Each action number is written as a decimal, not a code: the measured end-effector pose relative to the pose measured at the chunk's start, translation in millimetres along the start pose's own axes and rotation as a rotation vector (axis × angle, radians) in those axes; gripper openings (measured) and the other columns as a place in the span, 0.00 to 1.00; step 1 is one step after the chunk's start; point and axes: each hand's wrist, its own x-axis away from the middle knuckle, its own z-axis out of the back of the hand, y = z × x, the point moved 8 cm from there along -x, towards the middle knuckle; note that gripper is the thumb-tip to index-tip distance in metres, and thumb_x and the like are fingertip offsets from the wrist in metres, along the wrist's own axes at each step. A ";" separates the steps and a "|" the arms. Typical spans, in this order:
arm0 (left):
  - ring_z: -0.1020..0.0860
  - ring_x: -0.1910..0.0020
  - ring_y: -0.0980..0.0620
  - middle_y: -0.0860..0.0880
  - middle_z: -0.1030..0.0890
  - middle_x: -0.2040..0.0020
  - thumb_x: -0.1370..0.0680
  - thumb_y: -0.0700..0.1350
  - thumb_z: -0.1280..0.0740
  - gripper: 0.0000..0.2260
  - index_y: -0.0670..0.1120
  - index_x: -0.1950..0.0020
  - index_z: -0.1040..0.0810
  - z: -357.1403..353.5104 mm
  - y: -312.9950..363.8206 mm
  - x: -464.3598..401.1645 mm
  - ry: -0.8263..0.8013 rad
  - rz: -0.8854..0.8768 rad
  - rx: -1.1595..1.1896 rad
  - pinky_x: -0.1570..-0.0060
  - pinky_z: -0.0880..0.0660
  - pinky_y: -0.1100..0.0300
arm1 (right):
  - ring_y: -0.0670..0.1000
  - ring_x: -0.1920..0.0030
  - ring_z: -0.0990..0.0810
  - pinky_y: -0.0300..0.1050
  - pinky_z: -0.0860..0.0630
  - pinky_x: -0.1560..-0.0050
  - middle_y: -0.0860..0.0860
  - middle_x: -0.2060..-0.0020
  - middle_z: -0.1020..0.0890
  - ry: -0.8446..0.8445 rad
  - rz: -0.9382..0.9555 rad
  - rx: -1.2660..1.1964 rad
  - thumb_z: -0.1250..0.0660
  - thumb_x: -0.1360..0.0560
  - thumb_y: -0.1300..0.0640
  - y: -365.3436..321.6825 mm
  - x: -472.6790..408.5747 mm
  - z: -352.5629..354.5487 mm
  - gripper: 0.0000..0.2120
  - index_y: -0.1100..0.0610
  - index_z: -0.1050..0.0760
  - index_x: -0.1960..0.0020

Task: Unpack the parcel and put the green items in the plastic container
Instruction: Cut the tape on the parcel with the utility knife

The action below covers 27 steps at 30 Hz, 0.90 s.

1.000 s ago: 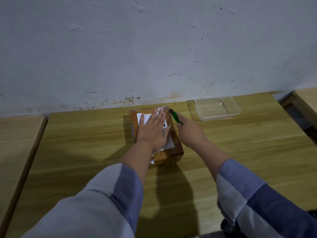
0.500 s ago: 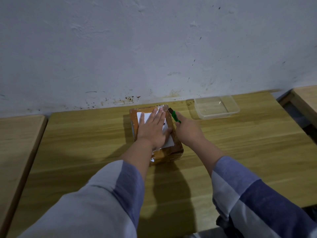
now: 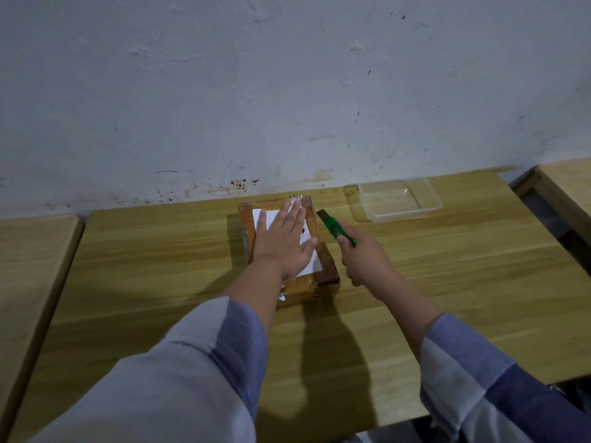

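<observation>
Pulling back from the parcel (image 3: 289, 247), the right hand (image 3: 364, 260) now sits to the right of the box's right side, where 0.5 s ago it was tight against the far right corner. Its fingers are curled round a green utility knife (image 3: 335, 227), whose dark tip points far and left and ends just beside the parcel's far right edge; whether the tip touches the tape is hard to tell at this angle. The left hand (image 3: 284, 241) has not shifted: it lies flat, fingers straight and slightly spread, pressing on the white label (image 3: 308, 257) that covers the top of the parcel. The parcel itself is in the same place, a brown taped box near the middle of the bench (image 3: 144, 251), closer to the far edge, with its lid shut.

Farther right, well apart from the knife, the clear plastic container (image 3: 398, 201) stands by the wall (image 3: 287, 91) with nothing visible inside it. The left hand and forearm hide much of the label and the near left part of the box top. Both forearms come from blue and grey sleeves (image 3: 499, 388) at the near edge, casting a dark shadow on the bench near the parcel. 2 other wooden surfaces flank the bench, 1 at the far left (image 3: 32, 266) and 1 at the far right (image 3: 569, 187).
</observation>
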 end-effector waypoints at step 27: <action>0.66 0.24 0.52 0.51 0.65 0.22 0.21 0.63 0.62 0.32 0.47 0.23 0.64 1.0 1.8 2.3 0.047 0.015 -0.057 0.28 0.64 0.39 | 0.58 0.49 0.21 0.43 0.30 0.58 0.58 0.43 0.20 0.010 0.098 0.254 0.46 0.20 0.57 -35.2 -13.3 -4.1 0.22 0.47 0.39 0.26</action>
